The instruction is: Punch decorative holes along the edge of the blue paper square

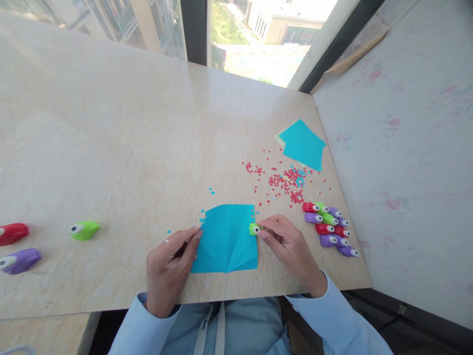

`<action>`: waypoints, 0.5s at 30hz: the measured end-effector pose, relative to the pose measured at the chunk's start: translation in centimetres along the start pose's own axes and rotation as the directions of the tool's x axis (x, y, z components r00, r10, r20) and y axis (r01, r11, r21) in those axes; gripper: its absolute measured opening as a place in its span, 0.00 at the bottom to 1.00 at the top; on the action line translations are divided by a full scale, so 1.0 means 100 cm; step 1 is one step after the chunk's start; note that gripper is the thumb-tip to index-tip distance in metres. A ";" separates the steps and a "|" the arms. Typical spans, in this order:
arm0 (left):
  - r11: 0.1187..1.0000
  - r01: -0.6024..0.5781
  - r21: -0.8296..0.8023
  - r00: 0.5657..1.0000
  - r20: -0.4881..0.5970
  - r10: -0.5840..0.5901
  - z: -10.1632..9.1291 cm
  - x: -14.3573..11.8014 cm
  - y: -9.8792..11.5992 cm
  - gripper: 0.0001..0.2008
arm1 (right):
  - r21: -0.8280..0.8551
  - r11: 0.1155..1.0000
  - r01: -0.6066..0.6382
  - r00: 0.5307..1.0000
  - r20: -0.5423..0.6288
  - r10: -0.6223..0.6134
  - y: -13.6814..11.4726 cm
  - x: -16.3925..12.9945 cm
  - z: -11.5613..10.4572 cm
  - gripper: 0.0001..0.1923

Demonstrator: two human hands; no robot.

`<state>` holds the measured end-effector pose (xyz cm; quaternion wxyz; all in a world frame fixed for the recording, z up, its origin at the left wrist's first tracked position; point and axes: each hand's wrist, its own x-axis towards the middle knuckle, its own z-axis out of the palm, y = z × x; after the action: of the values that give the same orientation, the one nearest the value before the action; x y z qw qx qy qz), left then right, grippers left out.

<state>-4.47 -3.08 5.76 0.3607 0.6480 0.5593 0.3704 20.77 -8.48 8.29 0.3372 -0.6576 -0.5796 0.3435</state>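
Observation:
A creased sheet of blue paper (229, 236) lies near the front edge of the table. My left hand (172, 266) pinches its left edge between thumb and fingers. At the right edge, my right hand (286, 246) grips a small green paper punch (254, 229), which sits over the paper's border. Tiny holes run along the upper parts of both side edges. A few blue punched bits (202, 217) lie beside the upper left corner. Part of the green punch is hidden by my right fingers.
Several red, purple and green punches (330, 229) stand grouped at the right. Red and blue confetti (284, 180) is scattered behind them, near more blue paper (303, 144). A green punch (84, 230), red punch (14, 233) and purple punch (21, 261) lie left. A wall (399, 162) bounds the right.

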 end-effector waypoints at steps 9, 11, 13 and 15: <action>1.000 0.010 0.003 1.000 -0.016 -0.010 0.001 0.000 0.002 0.05 | 0.031 1.000 0.003 1.000 0.026 -0.004 0.002 0.001 -0.001 0.10; 1.000 0.012 0.000 1.000 -0.019 -0.012 0.001 0.000 0.001 0.05 | 0.029 0.999 0.016 1.000 0.025 -0.017 0.004 0.000 0.000 0.12; 1.000 0.012 -0.002 1.000 -0.016 -0.012 0.001 0.000 0.001 0.05 | 0.005 0.999 0.037 0.999 0.010 -0.037 0.006 -0.001 0.001 0.12; 1.000 0.010 -0.001 1.000 -0.011 -0.010 0.001 0.000 0.000 0.05 | -0.028 0.998 0.055 0.998 -0.006 -0.055 0.008 -0.001 0.002 0.11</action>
<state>-4.38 -3.11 5.71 0.3601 0.6430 0.5642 0.3724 21.04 -8.67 7.55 0.3393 -0.6471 -0.6011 0.3238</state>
